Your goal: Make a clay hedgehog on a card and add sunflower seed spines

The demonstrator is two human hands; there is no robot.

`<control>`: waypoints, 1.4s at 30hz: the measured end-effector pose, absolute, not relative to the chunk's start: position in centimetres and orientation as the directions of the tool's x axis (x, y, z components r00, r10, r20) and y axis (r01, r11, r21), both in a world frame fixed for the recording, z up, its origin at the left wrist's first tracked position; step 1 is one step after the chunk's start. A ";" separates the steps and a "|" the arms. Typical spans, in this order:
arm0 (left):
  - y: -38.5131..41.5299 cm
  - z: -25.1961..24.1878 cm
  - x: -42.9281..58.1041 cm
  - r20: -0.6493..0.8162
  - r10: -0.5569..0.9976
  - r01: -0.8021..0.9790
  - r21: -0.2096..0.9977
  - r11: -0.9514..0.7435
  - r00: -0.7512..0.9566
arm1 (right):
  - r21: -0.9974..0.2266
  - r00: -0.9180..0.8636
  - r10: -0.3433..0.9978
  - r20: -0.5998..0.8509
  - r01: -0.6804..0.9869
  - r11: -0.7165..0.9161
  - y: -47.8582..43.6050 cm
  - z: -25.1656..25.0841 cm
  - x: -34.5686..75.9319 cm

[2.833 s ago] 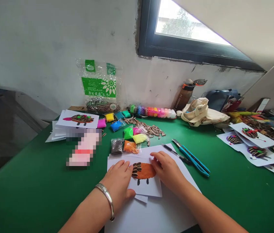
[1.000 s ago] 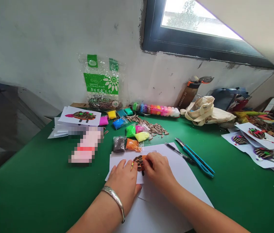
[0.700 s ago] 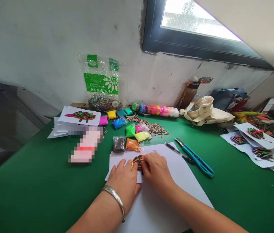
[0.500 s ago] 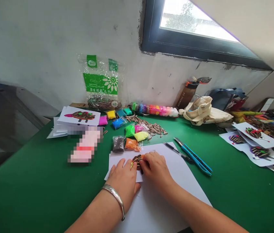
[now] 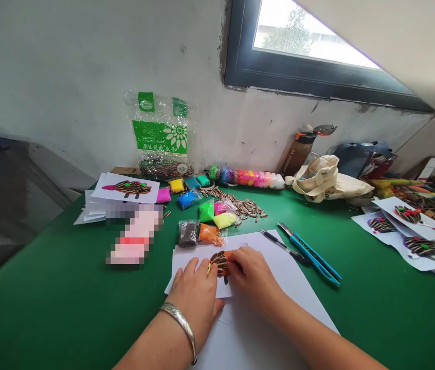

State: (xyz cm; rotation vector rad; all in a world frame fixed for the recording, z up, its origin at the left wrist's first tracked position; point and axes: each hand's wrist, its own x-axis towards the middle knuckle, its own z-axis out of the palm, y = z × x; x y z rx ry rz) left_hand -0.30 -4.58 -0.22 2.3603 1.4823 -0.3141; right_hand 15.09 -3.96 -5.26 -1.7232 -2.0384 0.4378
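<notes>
My left hand (image 5: 195,282), with a silver bangle at the wrist, lies with fingers stretched over a small white card (image 5: 184,260). On the card is an orange clay shape covered with striped sunflower seeds (image 5: 219,262), and a bit of yellow-green clay shows by my left fingertips. My right hand (image 5: 254,272) is closed at the right side of this shape, its fingertips pressed together over the orange clay. Whatever is between those fingers is hidden. The card rests on a larger white sheet (image 5: 248,329).
Clay packets (image 5: 210,234), loose sunflower seeds (image 5: 246,205) and a seed bag (image 5: 161,139) lie beyond my hands. Right of the sheet are a pen (image 5: 285,246) and a blue utility knife (image 5: 313,257). Finished seed pictures (image 5: 127,187) are stacked at left, others (image 5: 420,241) at right.
My right fingers have drawn slightly right, so more of the seeds and orange clay shows. My left hand stays on the card. The view has shifted slightly.
</notes>
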 end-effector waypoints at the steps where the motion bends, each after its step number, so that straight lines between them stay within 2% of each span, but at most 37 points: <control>1: -4.5 -0.2 -0.3 -0.364 0.826 0.903 0.159 -0.399 0.430 | -0.496 -0.137 0.983 0.119 0.850 0.178 -3.9 -5.3 15.1; 8: -4.5 -0.4 -0.2 -0.349 0.826 0.896 0.142 -0.420 0.443 | -0.470 -0.151 0.983 0.104 0.863 0.182 -4.0 -5.0 14.9; 11: -4.5 -0.6 -0.4 -0.337 0.822 0.888 0.152 -0.434 0.459 | -0.510 -0.161 0.981 0.110 0.838 0.195 -3.8 -5.1 15.5; 14: -4.4 -0.6 -0.7 -0.318 0.819 0.879 0.176 -0.444 0.477 | -0.545 -0.132 0.975 0.179 0.812 0.210 -2.9 -5.2 17.2; 18: -4.3 -0.3 -1.0 -0.306 0.820 0.874 0.206 -0.440 0.485 | -0.465 -0.074 0.965 0.253 0.865 0.188 -0.1 -5.3 19.5; 28: -4.2 -0.3 -1.1 -0.323 0.827 0.884 0.251 -0.394 0.460 | -0.207 -0.257 0.933 0.252 0.928 0.311 4.5 -5.8 20.3; 34: -4.2 -0.6 -1.2 -0.295 0.838 0.884 0.245 -0.398 0.459 | -0.172 -0.214 0.939 0.268 0.949 0.265 4.0 -5.4 19.7; 38: -4.3 -0.7 -1.1 -0.286 0.833 0.877 0.238 -0.416 0.473 | -0.268 -0.160 0.942 0.294 0.933 0.242 0.6 -3.4 19.3; 40: -4.3 -0.7 -1.1 -0.294 0.828 0.876 0.229 -0.424 0.477 | -0.543 -0.140 0.963 0.230 0.803 0.247 -1.5 -2.9 18.8; 42: -4.4 -0.7 -1.2 -0.297 0.822 0.872 0.226 -0.434 0.486 | -0.731 -0.094 0.991 0.093 0.670 0.132 -3.1 -3.1 18.1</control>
